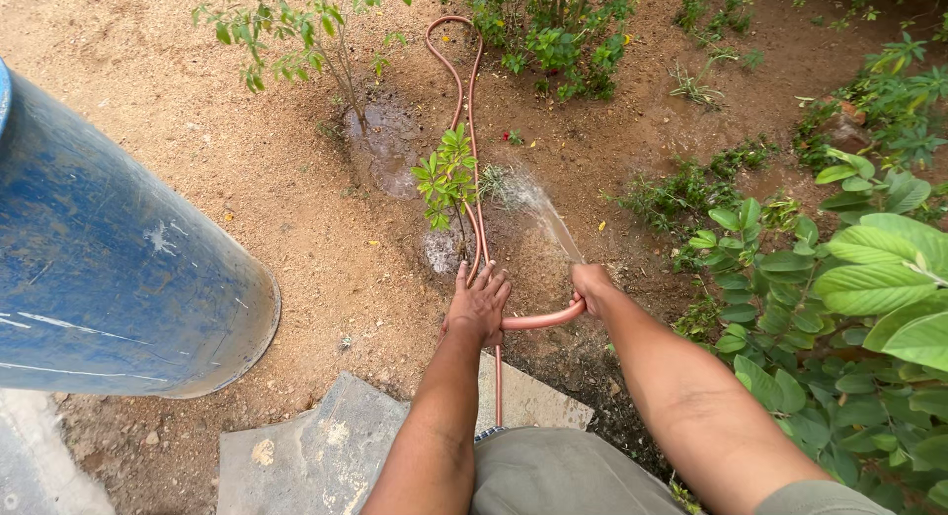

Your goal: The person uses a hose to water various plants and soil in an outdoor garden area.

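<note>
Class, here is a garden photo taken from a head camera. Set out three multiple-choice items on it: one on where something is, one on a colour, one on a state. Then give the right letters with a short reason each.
1. Where does the big barrel stand?
A. To the left of the hands
B. Behind the far shrubs
C. To the right, among the large leaves

2. What colour is the hose?
A. Green
B. Reddish-pink
C. Black

3. What is the state of the hose end at the right hand?
A. Dry and coiled up
B. Lying loose on the slab
C. Held and spraying water

Answers:
1. A, the blue barrel fills the left edge of the view.
2. B, its reddish-pink line loops across the brown soil.
3. C, the right hand grips the end and a water jet leaves it, while the left hand rests on the hose.
</note>
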